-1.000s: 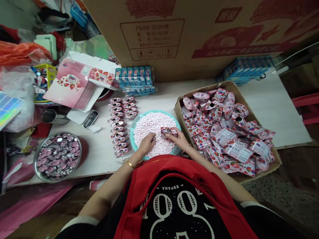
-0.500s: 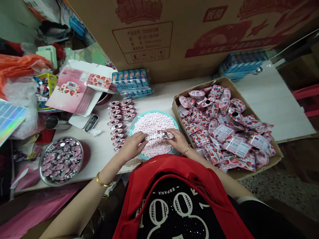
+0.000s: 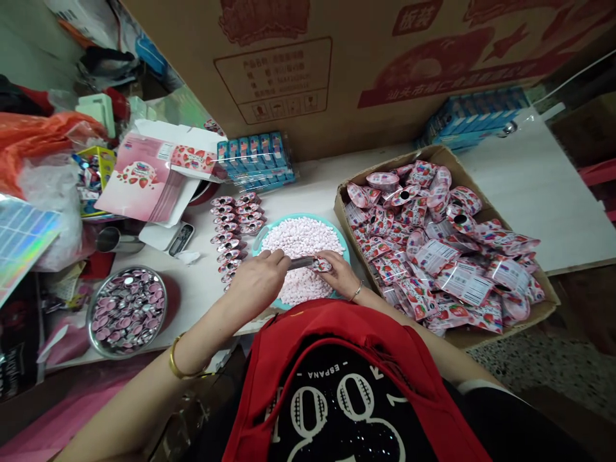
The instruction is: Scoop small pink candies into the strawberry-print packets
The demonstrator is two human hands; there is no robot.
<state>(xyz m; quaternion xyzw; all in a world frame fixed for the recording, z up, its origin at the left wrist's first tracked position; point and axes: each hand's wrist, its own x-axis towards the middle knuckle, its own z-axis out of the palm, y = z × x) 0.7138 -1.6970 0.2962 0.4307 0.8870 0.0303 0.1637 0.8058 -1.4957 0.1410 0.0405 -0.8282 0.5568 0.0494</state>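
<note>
My left hand point(image 3: 262, 279) is closed on the end of a narrow scoop point(image 3: 301, 262), with its back turned up. The scoop's far end reaches the mouth of a small strawberry-printed packet point(image 3: 321, 264). My right hand point(image 3: 341, 276) grips that packet from the right side. Both hands are over a turquoise basin point(image 3: 347, 247) holding small pale pink candies point(image 3: 303, 234). Just left of the basin, similar packets point(image 3: 226, 237) stand upright in two rows with their openings up. Whether any candies are still in the scoop cannot be seen.
A cardboard box point(image 3: 344, 208) full of strawberry packets stands to the right. At left are a steel bowl point(image 3: 166, 308) of pink and silver caps, a small scale point(image 3: 180, 239) and flat printed cartons point(image 3: 139, 170). Wrapped blue packs point(image 3: 255, 154) sit before a large carton point(image 3: 327, 77).
My left hand has rolled over and risen slightly. The scoop, full of candies before, now appears dark and tipped at the packet's mouth. My right hand has barely moved.
</note>
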